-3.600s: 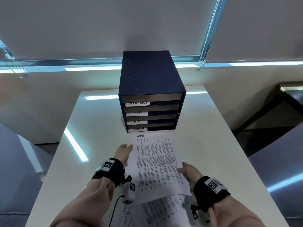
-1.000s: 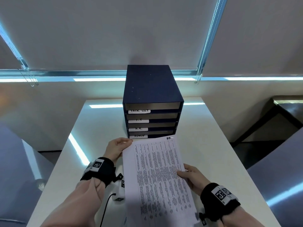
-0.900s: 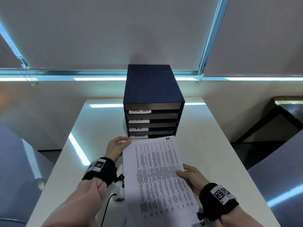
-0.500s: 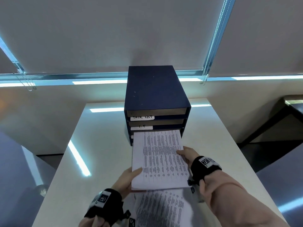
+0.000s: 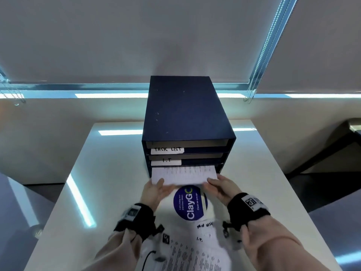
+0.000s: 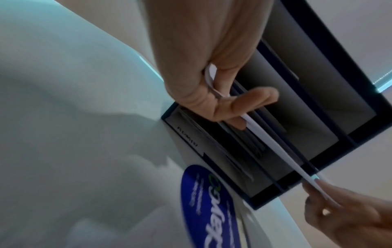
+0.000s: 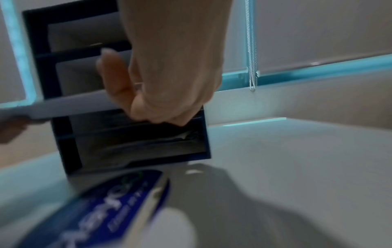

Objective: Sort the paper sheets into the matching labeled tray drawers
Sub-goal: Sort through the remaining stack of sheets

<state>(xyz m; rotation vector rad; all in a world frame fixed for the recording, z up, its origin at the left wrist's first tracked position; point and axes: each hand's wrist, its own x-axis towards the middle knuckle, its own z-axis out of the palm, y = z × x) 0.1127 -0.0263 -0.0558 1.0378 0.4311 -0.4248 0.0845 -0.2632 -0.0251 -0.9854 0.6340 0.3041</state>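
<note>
Both hands, left hand point(image 5: 154, 192) and right hand point(image 5: 220, 187), pinch the sheet point(image 5: 183, 175) in their fingers point(image 6: 244, 104), feeding it into the tray's point(image 5: 185, 114) third slot. Next comes a level push, then letting go.

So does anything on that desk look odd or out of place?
One thing: a round blue "ClayGo" sticker lies on the white table, right before the dark blue drawer unit, unlike the printed paper sheets around it. Nothing looks spilled or damaged.

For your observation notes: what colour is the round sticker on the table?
Blue, with white lettering; the sticker shows best in the head view.
</note>
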